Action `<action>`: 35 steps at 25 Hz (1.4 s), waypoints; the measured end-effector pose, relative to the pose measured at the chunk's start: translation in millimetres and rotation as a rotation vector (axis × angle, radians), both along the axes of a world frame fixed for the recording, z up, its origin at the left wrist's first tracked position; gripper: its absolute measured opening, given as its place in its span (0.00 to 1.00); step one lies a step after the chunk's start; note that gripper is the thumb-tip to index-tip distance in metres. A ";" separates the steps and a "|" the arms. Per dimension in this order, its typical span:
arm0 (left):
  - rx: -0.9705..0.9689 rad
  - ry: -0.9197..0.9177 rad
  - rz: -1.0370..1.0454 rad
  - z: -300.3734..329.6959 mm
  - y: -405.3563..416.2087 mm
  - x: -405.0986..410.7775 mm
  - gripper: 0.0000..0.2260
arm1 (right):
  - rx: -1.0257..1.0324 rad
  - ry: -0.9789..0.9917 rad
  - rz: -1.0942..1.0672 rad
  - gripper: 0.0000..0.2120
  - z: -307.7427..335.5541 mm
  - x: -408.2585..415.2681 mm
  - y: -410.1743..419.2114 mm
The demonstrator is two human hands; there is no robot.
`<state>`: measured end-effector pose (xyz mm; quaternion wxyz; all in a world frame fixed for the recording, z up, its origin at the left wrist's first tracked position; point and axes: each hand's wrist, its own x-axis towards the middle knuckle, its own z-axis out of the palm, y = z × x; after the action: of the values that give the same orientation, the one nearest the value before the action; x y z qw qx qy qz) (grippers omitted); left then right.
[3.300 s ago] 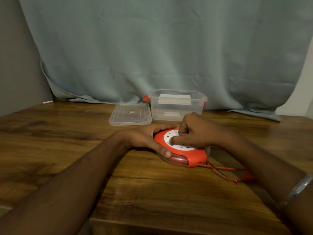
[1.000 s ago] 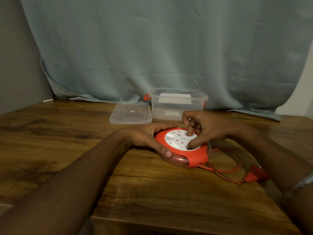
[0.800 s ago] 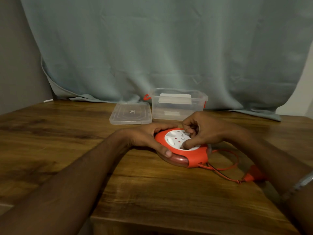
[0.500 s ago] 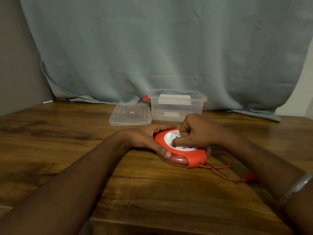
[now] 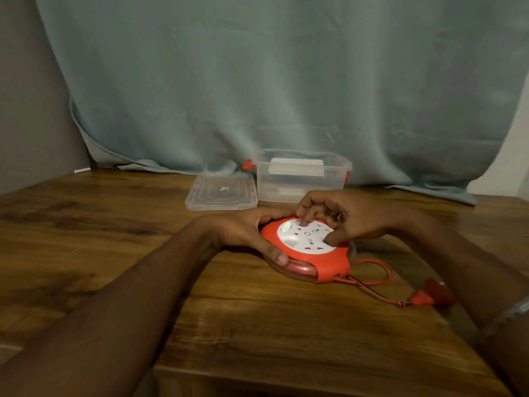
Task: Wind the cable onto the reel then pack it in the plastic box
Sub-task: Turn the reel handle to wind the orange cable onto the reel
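A round orange cable reel (image 5: pixel 329 265) with a white socket face (image 5: pixel 307 237) lies flat on the wooden table (image 5: pixel 114 224). My left hand (image 5: pixel 246 233) grips its left rim, thumb on the near edge. My right hand (image 5: pixel 346 219) rests on the white face, fingers and thumb pinching the disc. A short loop of orange cable (image 5: pixel 378 273) trails from the reel's right side to an orange plug (image 5: pixel 432 293) on the table. The clear plastic box (image 5: pixel 300 179) stands open behind the reel.
The box's clear lid (image 5: pixel 221 191) lies flat to the left of the box. A grey-blue curtain (image 5: pixel 286 81) hangs along the back of the table. The table's near edge (image 5: pixel 286 376) runs below my forearms.
My right hand has turned on the white disc, from a closed fist over it to fingers spread at its far side. The loose cable loop has shifted and the plug has moved.
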<state>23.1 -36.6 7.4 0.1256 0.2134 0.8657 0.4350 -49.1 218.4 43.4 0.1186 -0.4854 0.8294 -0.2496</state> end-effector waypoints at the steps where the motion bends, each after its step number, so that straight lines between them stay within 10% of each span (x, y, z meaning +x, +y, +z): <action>1: -0.013 0.000 -0.004 1.9 1.2 1.7 0.39 | -0.001 -0.031 0.001 0.31 0.3 -1.8 0.6; 7: -0.037 -0.007 0.024 4.5 3.0 3.3 0.40 | 0.008 0.026 -0.124 0.39 0.8 5.8 0.9; 16: -0.036 0.010 0.029 0.1 1.0 -0.5 0.49 | 0.041 0.260 -0.172 0.20 0.5 19.2 -13.5; 24: 0.001 0.031 0.037 -1.5 5.4 2.3 0.34 | 0.020 0.463 -0.182 0.24 -11.7 24.5 -34.7; 28: -0.029 0.052 0.046 -0.1 5.4 1.8 0.33 | -0.066 0.342 -0.136 0.05 -2.8 14.9 -18.6; 35: -0.068 0.026 0.082 -2.7 1.3 -2.3 0.51 | 0.037 0.049 -0.077 0.27 8.6 -1.7 8.9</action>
<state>20.8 -35.3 4.7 0.1038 0.1788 0.8896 0.4074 -50.8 227.3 52.0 0.0973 -0.4569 0.8546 -0.2266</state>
